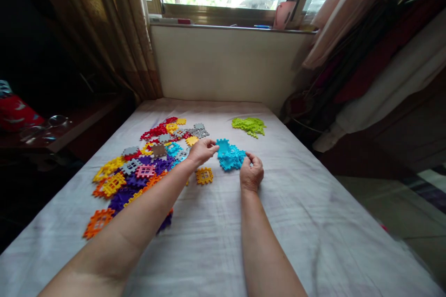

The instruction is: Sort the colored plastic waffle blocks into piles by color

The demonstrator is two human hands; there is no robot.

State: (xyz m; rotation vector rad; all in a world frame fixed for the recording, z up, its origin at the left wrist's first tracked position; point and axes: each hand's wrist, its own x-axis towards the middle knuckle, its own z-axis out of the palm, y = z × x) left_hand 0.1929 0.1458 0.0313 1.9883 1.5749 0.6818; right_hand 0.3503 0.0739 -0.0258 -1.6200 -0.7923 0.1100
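Note:
My left hand (202, 152) reaches over the middle of the bed, thumb and fingers pinched at the edge of a flat blue interlocking tile (223, 145). That tile lies over the left side of a small pile of blue interlocking tiles (232, 158). At the pile's right edge is my right hand (251, 172), its fingers curled closed against the blue pieces; what they hold, if anything, is hidden. Just below my left hand lies a yellow window tile (204, 176). A mixed heap of tiles (135, 181) in purple, orange, yellow, red, grey and pink spreads to the left, partly behind my left forearm.
Lime-green tiles (249, 125) form a separate pile farther back. A pale sheet (216, 250) covers the bed, which meets a wall (226, 62) below the window. A dark side table (87, 120) with glasses (58, 121) stands left; clothes (390, 65) hang right.

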